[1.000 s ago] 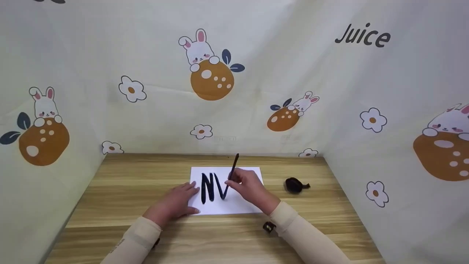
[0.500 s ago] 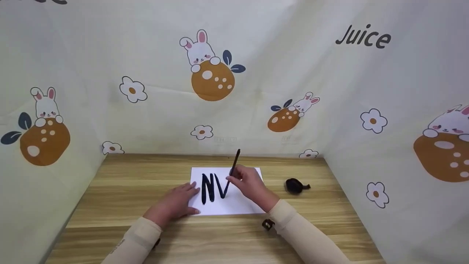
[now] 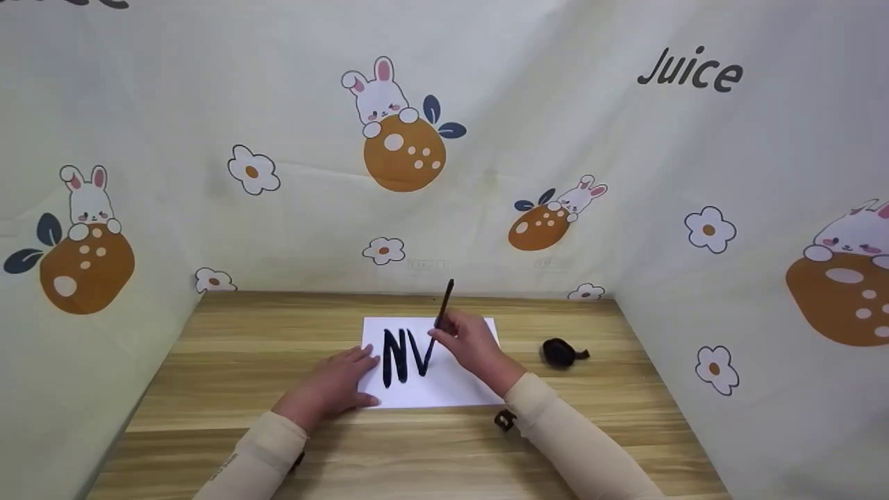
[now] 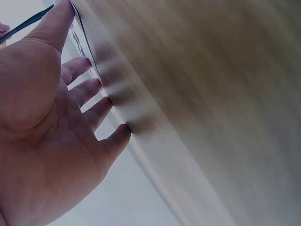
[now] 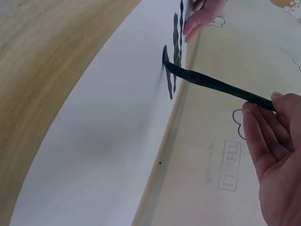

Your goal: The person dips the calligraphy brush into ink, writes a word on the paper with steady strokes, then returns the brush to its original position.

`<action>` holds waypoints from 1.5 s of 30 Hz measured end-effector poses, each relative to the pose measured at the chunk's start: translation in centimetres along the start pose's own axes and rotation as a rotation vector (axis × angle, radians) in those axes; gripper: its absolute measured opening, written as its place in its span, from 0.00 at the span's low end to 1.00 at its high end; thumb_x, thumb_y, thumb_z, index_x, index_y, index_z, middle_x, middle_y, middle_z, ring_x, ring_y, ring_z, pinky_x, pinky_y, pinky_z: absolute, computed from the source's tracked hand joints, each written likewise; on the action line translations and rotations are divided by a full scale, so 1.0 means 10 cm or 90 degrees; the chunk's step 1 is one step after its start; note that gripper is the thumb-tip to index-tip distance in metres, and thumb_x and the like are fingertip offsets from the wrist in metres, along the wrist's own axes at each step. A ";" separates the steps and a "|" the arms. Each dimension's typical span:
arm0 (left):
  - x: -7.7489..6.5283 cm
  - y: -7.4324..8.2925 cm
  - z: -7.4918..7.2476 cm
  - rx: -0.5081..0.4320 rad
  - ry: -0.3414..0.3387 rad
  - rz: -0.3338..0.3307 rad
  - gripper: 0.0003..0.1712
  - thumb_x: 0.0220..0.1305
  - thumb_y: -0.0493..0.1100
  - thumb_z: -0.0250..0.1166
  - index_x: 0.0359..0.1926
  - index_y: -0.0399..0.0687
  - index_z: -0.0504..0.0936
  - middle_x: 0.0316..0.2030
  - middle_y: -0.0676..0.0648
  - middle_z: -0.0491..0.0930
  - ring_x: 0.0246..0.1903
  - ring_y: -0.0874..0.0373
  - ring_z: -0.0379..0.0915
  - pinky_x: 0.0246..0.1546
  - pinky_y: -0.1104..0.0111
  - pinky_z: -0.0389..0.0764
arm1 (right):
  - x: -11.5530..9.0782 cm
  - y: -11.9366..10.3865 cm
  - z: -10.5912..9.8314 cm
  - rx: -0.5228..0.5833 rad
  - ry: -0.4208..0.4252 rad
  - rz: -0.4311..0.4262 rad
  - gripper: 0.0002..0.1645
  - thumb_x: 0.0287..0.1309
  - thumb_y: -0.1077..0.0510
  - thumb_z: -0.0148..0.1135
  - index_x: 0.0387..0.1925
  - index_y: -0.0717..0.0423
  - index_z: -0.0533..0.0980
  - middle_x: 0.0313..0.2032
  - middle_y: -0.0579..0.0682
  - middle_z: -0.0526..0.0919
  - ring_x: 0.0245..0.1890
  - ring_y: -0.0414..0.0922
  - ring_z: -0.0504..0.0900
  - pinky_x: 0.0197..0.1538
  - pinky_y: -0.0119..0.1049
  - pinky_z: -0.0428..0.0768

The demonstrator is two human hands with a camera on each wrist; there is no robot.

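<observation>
A sheet of white paper [image 3: 462, 385] lies on the table with thick black strokes [image 3: 394, 357] on its left half. My right hand [image 3: 476, 347] pinches a slim dark brush [image 3: 444, 304] between thumb and fingers, its handle leaning up and away. In the right wrist view, the tip of the brush [image 5: 207, 81] meets the paper at the rightmost stroke [image 5: 165, 52]. My left hand [image 3: 337, 382] rests on the paper's left edge with its fingers spread, and in the left wrist view those fingertips [image 4: 123, 129] touch the surface.
To the right of the paper sits a small black dish [image 3: 558, 353] with a short handle. The wood-grain table [image 3: 257, 333] is enclosed by printed cloth [image 3: 298, 229] behind and at both sides. A dark wrist mount [image 3: 505, 420] hangs beneath the right cuff.
My right hand and the brush have shifted slightly away, toward the paper's far edge, from near the bottom of the newest stroke. My left hand and the paper have stayed in place.
</observation>
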State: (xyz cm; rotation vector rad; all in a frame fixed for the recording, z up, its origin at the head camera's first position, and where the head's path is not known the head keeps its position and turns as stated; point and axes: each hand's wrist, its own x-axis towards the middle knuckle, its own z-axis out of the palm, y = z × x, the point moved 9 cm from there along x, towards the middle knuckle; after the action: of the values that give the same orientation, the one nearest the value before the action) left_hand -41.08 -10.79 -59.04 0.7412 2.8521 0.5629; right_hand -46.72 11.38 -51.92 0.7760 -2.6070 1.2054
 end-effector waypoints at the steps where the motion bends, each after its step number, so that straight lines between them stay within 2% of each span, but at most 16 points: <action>1: 0.00 0.00 0.00 -0.001 0.001 0.003 0.48 0.69 0.58 0.78 0.79 0.35 0.74 0.82 0.33 0.65 0.81 0.30 0.57 0.77 0.32 0.63 | 0.01 0.01 0.01 -0.002 0.000 -0.001 0.06 0.74 0.55 0.75 0.41 0.53 0.86 0.34 0.42 0.90 0.38 0.38 0.88 0.44 0.36 0.89; 14: -0.01 -0.01 0.01 0.000 0.000 0.001 0.49 0.69 0.59 0.78 0.79 0.35 0.74 0.82 0.33 0.64 0.81 0.30 0.57 0.78 0.33 0.63 | 0.08 0.10 0.00 -0.022 0.021 0.009 0.08 0.74 0.53 0.74 0.40 0.53 0.87 0.34 0.42 0.90 0.37 0.39 0.87 0.44 0.39 0.88; 24: -0.01 0.00 0.00 -0.006 -0.002 -0.003 0.49 0.69 0.60 0.78 0.79 0.36 0.74 0.82 0.33 0.64 0.82 0.30 0.57 0.78 0.33 0.62 | 0.13 0.14 -0.01 -0.022 0.034 0.003 0.07 0.73 0.55 0.75 0.41 0.55 0.87 0.36 0.45 0.91 0.38 0.41 0.88 0.45 0.39 0.89; 32: 0.01 0.00 0.02 0.005 0.002 0.014 0.48 0.69 0.57 0.77 0.78 0.33 0.73 0.81 0.30 0.65 0.80 0.28 0.58 0.76 0.31 0.63 | 0.21 0.17 -0.01 -0.048 0.035 -0.005 0.06 0.74 0.56 0.74 0.42 0.53 0.85 0.37 0.45 0.91 0.39 0.41 0.89 0.46 0.39 0.89; 45: -0.01 0.00 0.00 -0.010 0.002 0.007 0.49 0.68 0.59 0.79 0.78 0.34 0.73 0.82 0.31 0.64 0.81 0.28 0.57 0.76 0.30 0.62 | 0.32 0.25 0.00 -0.030 0.031 0.012 0.04 0.74 0.59 0.73 0.43 0.53 0.83 0.38 0.44 0.90 0.39 0.40 0.87 0.46 0.40 0.88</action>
State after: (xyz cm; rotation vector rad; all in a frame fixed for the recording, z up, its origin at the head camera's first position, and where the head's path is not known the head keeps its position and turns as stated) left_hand -41.02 -10.82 -59.03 0.7544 2.8443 0.5878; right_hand -50.73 11.55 -52.44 0.7065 -2.5990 1.1490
